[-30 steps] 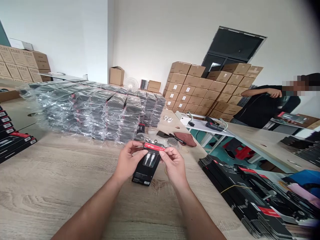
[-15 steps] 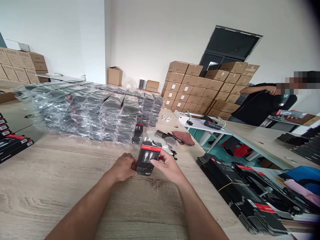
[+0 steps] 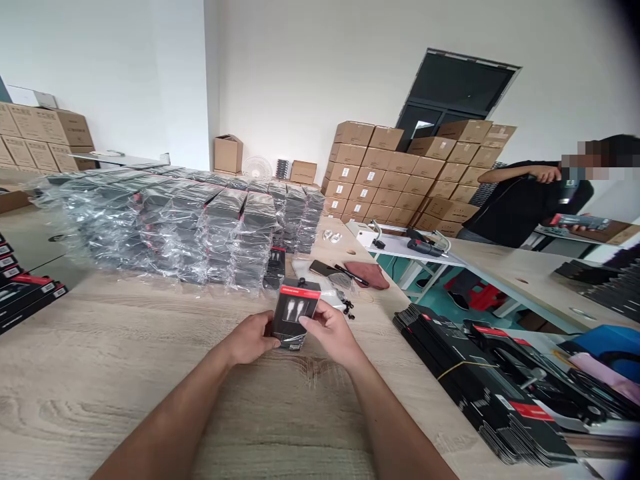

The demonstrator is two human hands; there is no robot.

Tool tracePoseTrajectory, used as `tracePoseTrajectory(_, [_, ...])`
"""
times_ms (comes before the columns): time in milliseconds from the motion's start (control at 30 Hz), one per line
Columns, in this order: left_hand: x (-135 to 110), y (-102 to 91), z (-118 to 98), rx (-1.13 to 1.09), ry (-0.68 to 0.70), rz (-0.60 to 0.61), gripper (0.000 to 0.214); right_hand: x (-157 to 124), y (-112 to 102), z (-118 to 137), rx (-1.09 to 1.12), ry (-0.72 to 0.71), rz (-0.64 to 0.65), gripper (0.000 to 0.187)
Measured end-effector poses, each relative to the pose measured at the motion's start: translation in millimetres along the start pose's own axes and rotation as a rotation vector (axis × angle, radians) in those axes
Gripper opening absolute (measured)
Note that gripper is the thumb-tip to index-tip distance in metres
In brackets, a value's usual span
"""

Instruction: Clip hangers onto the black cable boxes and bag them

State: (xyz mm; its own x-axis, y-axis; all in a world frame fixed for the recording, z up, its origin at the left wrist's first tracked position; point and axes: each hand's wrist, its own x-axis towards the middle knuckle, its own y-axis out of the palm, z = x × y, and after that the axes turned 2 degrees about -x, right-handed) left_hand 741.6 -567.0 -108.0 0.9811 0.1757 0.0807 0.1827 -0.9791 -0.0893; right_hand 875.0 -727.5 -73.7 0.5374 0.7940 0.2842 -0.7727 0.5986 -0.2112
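Note:
A black retail package (image 3: 295, 313) with a red top band and a clear window showing white earphones stands nearly upright on the wooden table (image 3: 125, 353). My left hand (image 3: 250, 339) grips its lower left side. My right hand (image 3: 327, 327) is closed over its right side, with the fingers across the window. Its base is partly hidden behind my left hand. A similar black package (image 3: 275, 268) stands just beyond, against the plastic-wrapped stacks of black packages (image 3: 175, 227).
A phone (image 3: 320, 268), a brown cloth (image 3: 367, 275) and small black parts lie beyond my right hand. Stacks of flat black cards (image 3: 480, 387) lie to the right. A co-worker (image 3: 520, 207) stands at the far right, before stacked cardboard boxes (image 3: 390, 173).
My hands have gone from pinching the package's red band to holding the package upright by its sides. The package has moved further from me, and the view has shifted slightly.

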Motion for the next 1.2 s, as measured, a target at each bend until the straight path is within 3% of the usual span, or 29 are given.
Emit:
tracePoseTrajectory(200, [-4,1.7,-14,-0.080,-0.108,0.047,0.057,10,-16,-8,0.451,0.099,-0.406,0.024])
tracePoseTrajectory(400, [3,31.2,-20,-0.244,-0.244,-0.018,0.039,12,-22,-10,0.589,0.189,-0.462,0.027])
tracePoseTrajectory(500, [17,50.3,-25,-0.516,-0.204,-0.129,0.030,14,-23,-11,0.601,0.157,-0.482,0.031])
tracePoseTrajectory(600, [42,55.9,-33,-0.791,-0.151,-0.328,0.016,14,-23,-15,0.567,0.151,-0.492,0.041])
tracePoseTrajectory(700, [72,44.5,-38,-0.895,-0.129,-0.507,0.007,14,-20,-22,0.429,0.178,-0.458,0.049])
tracePoseTrajectory(867, [98,21.8,-25,-0.892,-0.166,-0.715,0.022,13,-13,-37,0.181,0.165,-0.370,0.044])
tracePoseTrajectory(933, [89,23.9,-16,-0.881,-0.179,-0.757,0.026,13,-11,-39,0.099,0.135,-0.328,0.041])
tracePoseTrajectory(1033, [53,29.5,-4,-0.834,-0.189,-0.741,0.021,10,-6,-35,-0.052,0.071,-0.240,0.038])
tracePoseTrajectory(1133, [4,8.1,-2,-0.319,-0.082,-0.711,0.015,5,-3,-30,-0.284,-0.004,-0.153,0.034])
tracePoseTrajectory(1200, [-30,-33.5,-10,0.158,-0.033,-0.779,0.016,8,-1,-33,-0.410,-0.050,-0.110,0.031])
